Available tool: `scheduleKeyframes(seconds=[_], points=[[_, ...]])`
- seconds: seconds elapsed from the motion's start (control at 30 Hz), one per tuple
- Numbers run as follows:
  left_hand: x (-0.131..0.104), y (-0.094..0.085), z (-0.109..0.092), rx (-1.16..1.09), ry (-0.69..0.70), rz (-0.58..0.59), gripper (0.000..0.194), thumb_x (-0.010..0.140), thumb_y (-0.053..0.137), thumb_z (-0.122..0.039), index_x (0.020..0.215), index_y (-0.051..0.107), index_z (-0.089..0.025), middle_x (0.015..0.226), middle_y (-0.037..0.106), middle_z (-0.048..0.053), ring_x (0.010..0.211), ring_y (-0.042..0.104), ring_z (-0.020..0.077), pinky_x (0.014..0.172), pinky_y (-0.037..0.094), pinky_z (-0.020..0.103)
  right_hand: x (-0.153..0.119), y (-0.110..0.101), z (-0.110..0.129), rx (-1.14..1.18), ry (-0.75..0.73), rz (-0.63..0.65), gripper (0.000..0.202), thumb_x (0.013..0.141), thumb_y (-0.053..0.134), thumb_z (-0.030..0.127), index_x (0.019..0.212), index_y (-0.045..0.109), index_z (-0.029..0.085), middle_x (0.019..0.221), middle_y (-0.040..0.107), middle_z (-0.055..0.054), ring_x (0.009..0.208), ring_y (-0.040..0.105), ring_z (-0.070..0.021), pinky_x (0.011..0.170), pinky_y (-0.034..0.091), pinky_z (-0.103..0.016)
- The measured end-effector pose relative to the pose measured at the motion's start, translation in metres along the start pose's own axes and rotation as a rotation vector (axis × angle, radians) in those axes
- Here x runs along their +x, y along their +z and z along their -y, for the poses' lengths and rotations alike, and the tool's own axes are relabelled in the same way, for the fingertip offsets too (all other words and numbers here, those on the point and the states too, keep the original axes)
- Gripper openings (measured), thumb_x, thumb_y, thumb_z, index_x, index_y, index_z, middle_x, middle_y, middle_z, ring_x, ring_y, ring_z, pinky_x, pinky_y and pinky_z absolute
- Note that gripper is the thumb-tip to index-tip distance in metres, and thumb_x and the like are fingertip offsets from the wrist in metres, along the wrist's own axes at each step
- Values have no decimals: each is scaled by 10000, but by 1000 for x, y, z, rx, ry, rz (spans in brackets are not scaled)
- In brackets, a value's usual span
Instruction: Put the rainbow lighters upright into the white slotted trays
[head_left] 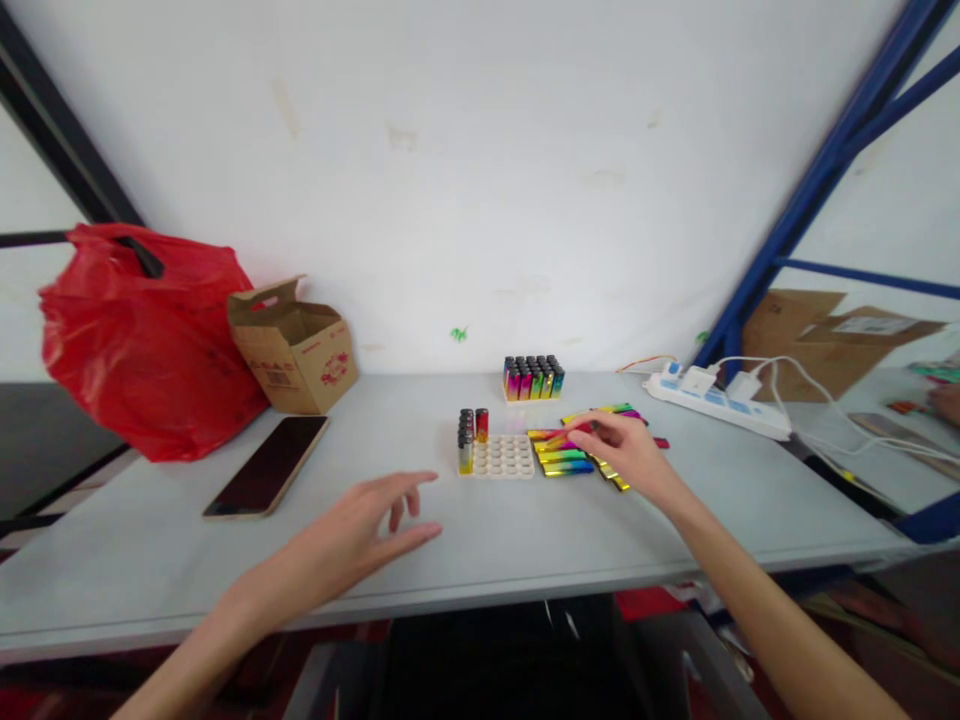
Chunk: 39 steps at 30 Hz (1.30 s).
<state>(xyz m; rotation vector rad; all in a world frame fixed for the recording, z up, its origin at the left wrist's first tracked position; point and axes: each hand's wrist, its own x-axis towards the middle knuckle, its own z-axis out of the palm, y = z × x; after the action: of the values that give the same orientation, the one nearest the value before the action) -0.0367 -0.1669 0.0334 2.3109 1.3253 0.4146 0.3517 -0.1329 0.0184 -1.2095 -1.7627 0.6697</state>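
My left hand (379,525) hovers over the table left of the white tray, its fingers apart and nothing between them. My right hand (619,450) is at the pile of shiny coloured lighters (566,467), its thumb and fingers pinched on a reddish lighter (579,428). The white tray (504,457) has round holes; several lighters (466,442) stand upright along its left side, and a red one (482,424) stands at the back beside them. Behind it, a full block of upright lighters (533,380) stands near the wall.
A phone (268,467) lies at the left, near an open cardboard box (296,350) and a red plastic bag (146,340). A white power strip (716,405) with cables lies at the right. Beyond the blue frame (810,190), part of another person's hand (946,402) shows.
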Motion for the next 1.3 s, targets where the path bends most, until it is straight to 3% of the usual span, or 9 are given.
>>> scheduleKeyframes(seconds=[0.17, 0.27, 0.37, 0.47, 0.57, 0.7, 0.83, 1.07, 1.3], points=[[86, 7, 21, 168, 163, -16, 920, 744, 768, -730, 1465, 538, -208, 1336, 630, 140, 1177, 636, 330, 1056, 509, 429, 67, 34, 5, 326, -9, -43, 538, 876, 672, 730, 774, 589, 208, 739, 605, 11, 698, 563, -140, 640, 472, -257], [116, 13, 29, 149, 196, 28, 777, 731, 778, -714, 1268, 626, -174, 1228, 641, 136, 1075, 650, 311, 964, 541, 405, 87, 49, 7, 581, 15, 80, 509, 874, 675, 730, 895, 572, 233, 788, 652, 12, 679, 604, -136, 666, 528, -276], [132, 12, 31, 155, 228, 66, 667, 699, 791, -714, 1067, 638, -178, 1060, 662, 94, 949, 647, 291, 853, 539, 387, 92, 59, 6, 641, 36, 147, 476, 868, 708, 695, 951, 576, 245, 612, 493, 86, 482, 432, -90, 506, 440, -226], [139, 11, 28, 139, 246, 91, 650, 651, 825, -677, 1013, 624, -176, 1008, 671, 76, 887, 642, 273, 786, 523, 367, 88, 68, 3, 639, 159, 173, 525, 850, 686, 744, 862, 557, 236, 572, 298, 115, 434, 199, -59, 395, 193, -181], [142, 15, 25, 57, 263, 54, 636, 638, 838, -639, 1032, 638, -182, 985, 693, 64, 861, 649, 257, 764, 515, 349, 82, 75, 1, 641, 313, 154, 626, 867, 564, 822, 704, 447, 229, 558, 231, 104, 443, 135, -59, 402, 98, -192], [137, 25, 25, 12, 304, -31, 626, 666, 821, -627, 1086, 645, -197, 1028, 703, 73, 925, 656, 276, 835, 519, 377, 78, 84, 4, 587, 428, 54, 583, 947, 479, 688, 604, 350, 235, 515, 216, 89, 436, 129, -67, 399, 106, -211], [133, 30, 27, 91, 285, -80, 574, 685, 799, -660, 971, 611, -200, 995, 677, 82, 901, 650, 290, 832, 517, 401, 76, 92, 5, 531, 447, 13, 473, 970, 414, 481, 573, 334, 238, 481, 240, 74, 420, 138, -75, 399, 104, -226], [130, 28, 27, 121, 299, -88, 548, 696, 794, -670, 912, 588, -211, 976, 662, 72, 887, 645, 282, 814, 515, 391, 74, 91, 4, 488, 370, -20, 543, 927, 474, 659, 598, 424, 230, 481, 261, 75, 426, 205, -82, 416, 145, -227], [130, 28, 29, 99, 309, -87, 541, 690, 814, -657, 901, 581, -216, 973, 674, 75, 868, 648, 276, 803, 513, 379, 73, 88, 2, 467, 331, -46, 511, 964, 432, 540, 557, 354, 241, 474, 283, 57, 428, 208, -89, 417, 157, -249]])
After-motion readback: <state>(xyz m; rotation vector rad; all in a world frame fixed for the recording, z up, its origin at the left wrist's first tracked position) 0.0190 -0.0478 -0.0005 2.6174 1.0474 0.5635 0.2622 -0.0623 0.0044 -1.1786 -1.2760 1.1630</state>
